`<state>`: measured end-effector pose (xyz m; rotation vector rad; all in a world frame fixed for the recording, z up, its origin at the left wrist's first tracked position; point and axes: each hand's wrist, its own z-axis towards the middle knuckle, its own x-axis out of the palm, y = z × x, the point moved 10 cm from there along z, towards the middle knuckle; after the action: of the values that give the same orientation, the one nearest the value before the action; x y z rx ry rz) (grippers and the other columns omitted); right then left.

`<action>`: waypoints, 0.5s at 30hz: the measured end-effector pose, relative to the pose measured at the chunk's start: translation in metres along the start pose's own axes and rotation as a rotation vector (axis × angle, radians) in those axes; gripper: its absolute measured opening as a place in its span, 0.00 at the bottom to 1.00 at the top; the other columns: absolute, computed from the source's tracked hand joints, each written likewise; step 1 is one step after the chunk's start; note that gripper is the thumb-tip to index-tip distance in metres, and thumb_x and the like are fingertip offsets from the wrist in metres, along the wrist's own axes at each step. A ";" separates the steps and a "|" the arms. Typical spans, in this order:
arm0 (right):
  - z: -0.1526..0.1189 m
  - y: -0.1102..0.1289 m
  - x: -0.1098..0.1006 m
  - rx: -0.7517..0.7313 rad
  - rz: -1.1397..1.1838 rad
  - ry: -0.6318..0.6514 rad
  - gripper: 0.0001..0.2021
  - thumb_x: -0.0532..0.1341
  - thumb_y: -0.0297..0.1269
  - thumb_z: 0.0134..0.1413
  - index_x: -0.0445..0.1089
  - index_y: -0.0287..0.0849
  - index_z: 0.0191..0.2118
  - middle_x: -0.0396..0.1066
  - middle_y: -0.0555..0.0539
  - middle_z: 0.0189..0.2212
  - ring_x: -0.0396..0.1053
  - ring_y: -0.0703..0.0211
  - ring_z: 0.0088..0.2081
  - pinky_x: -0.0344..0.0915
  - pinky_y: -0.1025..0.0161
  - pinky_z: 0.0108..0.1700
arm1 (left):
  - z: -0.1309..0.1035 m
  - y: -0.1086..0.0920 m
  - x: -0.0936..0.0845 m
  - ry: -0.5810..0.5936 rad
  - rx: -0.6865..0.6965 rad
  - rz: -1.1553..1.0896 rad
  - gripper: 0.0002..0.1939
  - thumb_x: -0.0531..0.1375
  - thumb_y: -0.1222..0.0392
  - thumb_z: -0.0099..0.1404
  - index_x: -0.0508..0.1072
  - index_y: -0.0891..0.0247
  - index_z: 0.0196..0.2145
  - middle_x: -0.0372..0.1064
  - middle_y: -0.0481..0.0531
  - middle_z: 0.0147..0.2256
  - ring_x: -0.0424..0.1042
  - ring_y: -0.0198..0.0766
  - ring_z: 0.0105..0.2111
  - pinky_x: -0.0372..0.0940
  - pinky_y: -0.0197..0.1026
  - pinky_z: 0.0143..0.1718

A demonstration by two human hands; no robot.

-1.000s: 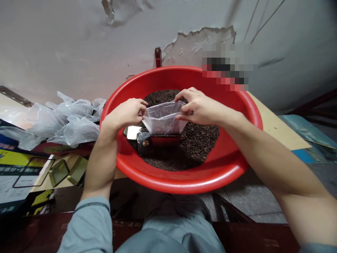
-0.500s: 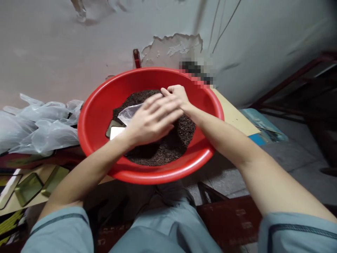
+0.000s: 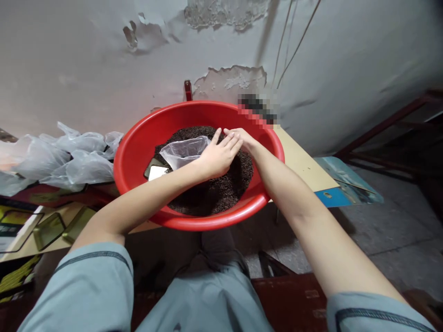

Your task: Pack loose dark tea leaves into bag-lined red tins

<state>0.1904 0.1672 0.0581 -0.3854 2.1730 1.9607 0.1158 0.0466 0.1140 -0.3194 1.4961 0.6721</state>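
Observation:
A wide red basin holds a dark, loose, granular heap. Over the heap is my left hand, palm down with its fingers spread and nothing in it. Its fingertips meet or overlap my right hand, whose fingers are mostly hidden behind them. An open clear plastic bag stands in the heap, left of my left hand. By the basin's left wall lie a white card-like piece and a dark-rimmed tin, partly covered.
Several filled plastic bags sit left of the basin. Below them are shallow gold-coloured tins. A tan board extends to the right, with a blue sheet. A peeling wall stands behind.
The camera view has shifted, and the basin sits slightly lower. My left hand has moved right over the heap, closer to my right hand, and more of the clear bag shows.

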 end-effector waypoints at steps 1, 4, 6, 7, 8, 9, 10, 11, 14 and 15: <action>0.001 0.001 0.003 -0.015 0.024 0.025 0.18 0.57 0.39 0.74 0.66 0.41 0.29 0.60 0.56 0.20 0.57 0.68 0.23 0.60 0.69 0.30 | -0.008 0.013 -0.014 -0.040 -0.024 -0.043 0.36 0.53 0.64 0.72 0.53 0.71 0.75 0.48 0.67 0.75 0.46 0.55 0.76 0.33 0.68 0.75; 0.006 0.003 0.022 -0.064 0.083 0.160 0.11 0.65 0.44 0.67 0.73 0.40 0.40 0.69 0.53 0.26 0.64 0.66 0.27 0.64 0.68 0.31 | -0.047 0.074 -0.049 -0.150 -0.177 -0.199 0.37 0.57 0.51 0.73 0.54 0.65 0.75 0.54 0.65 0.74 0.52 0.56 0.75 0.40 0.65 0.75; 0.003 0.011 0.049 -0.153 0.111 0.379 0.22 0.74 0.45 0.54 0.74 0.42 0.51 0.76 0.48 0.38 0.73 0.60 0.38 0.71 0.64 0.40 | -0.080 0.125 -0.051 -0.127 -0.343 -0.263 0.46 0.61 0.42 0.69 0.51 0.67 0.76 0.52 0.68 0.74 0.55 0.58 0.73 0.50 0.58 0.73; -0.003 0.016 0.065 -0.216 0.117 0.517 0.33 0.78 0.44 0.46 0.71 0.44 0.58 0.77 0.46 0.46 0.75 0.56 0.46 0.73 0.61 0.47 | -0.096 0.146 -0.042 -0.049 -0.416 -0.283 0.53 0.64 0.39 0.65 0.50 0.69 0.76 0.51 0.71 0.74 0.55 0.60 0.73 0.52 0.55 0.72; -0.012 0.021 0.081 -0.284 0.110 0.658 0.43 0.80 0.44 0.40 0.67 0.45 0.64 0.76 0.44 0.53 0.74 0.51 0.53 0.72 0.57 0.54 | -0.110 0.163 -0.029 0.049 -0.471 -0.299 0.58 0.68 0.38 0.60 0.49 0.71 0.76 0.51 0.73 0.74 0.56 0.62 0.73 0.54 0.54 0.71; -0.022 0.025 0.095 -0.350 0.086 0.778 0.51 0.81 0.46 0.36 0.63 0.46 0.68 0.73 0.42 0.59 0.71 0.47 0.60 0.70 0.53 0.61 | -0.121 0.174 -0.015 0.134 -0.502 -0.320 0.63 0.71 0.38 0.55 0.49 0.72 0.76 0.52 0.75 0.73 0.57 0.64 0.72 0.57 0.52 0.69; -0.030 0.028 0.106 -0.410 0.043 0.847 0.56 0.81 0.48 0.34 0.60 0.46 0.70 0.70 0.41 0.63 0.68 0.44 0.64 0.66 0.50 0.65 | -0.127 0.179 -0.002 0.197 -0.512 -0.351 0.64 0.73 0.40 0.51 0.51 0.72 0.75 0.55 0.75 0.72 0.61 0.63 0.70 0.60 0.50 0.67; -0.035 0.029 0.114 -0.464 -0.026 0.866 0.58 0.81 0.50 0.34 0.58 0.46 0.72 0.67 0.40 0.66 0.64 0.42 0.67 0.61 0.46 0.69 | -0.130 0.180 0.010 0.227 -0.513 -0.389 0.61 0.74 0.42 0.49 0.56 0.71 0.73 0.60 0.73 0.70 0.66 0.62 0.67 0.64 0.48 0.64; -0.037 0.032 0.129 -0.588 -0.327 0.683 0.55 0.80 0.56 0.36 0.61 0.45 0.70 0.61 0.36 0.70 0.49 0.32 0.75 0.41 0.35 0.76 | -0.115 0.169 0.030 0.177 -0.521 -0.556 0.32 0.71 0.50 0.53 0.77 0.65 0.54 0.81 0.60 0.50 0.80 0.51 0.49 0.71 0.42 0.48; -0.038 0.034 0.133 -0.620 -0.420 0.603 0.52 0.79 0.56 0.37 0.63 0.43 0.68 0.60 0.35 0.70 0.43 0.29 0.77 0.34 0.31 0.76 | -0.107 0.162 0.035 0.149 -0.525 -0.629 0.21 0.69 0.53 0.55 0.79 0.64 0.45 0.82 0.56 0.41 0.81 0.48 0.41 0.72 0.41 0.42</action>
<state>0.0546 0.1241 0.0527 -1.5516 1.4565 2.4023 -0.0682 0.1178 0.1048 -1.2068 1.2331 0.5214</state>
